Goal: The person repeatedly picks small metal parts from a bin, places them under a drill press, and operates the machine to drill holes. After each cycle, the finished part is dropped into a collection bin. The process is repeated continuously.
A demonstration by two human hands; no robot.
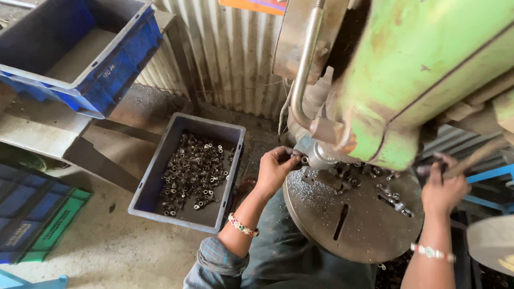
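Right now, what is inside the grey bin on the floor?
The grey bin holds a loose heap of small dark metal parts, many ring-shaped, spread over most of its floor. Bare floor shows along its edges. Whatever lies beneath the heap is covered.

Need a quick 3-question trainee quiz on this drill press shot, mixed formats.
1. True or false: the left hand holds a small metal ring up by the machine's spindle.
2. The grey bin on the floor holds: A) small dark metal parts B) cloth C) nothing.
3. Fill in: the right hand grips the machine's ____.

Key: 1 true; 2 A; 3 lever.
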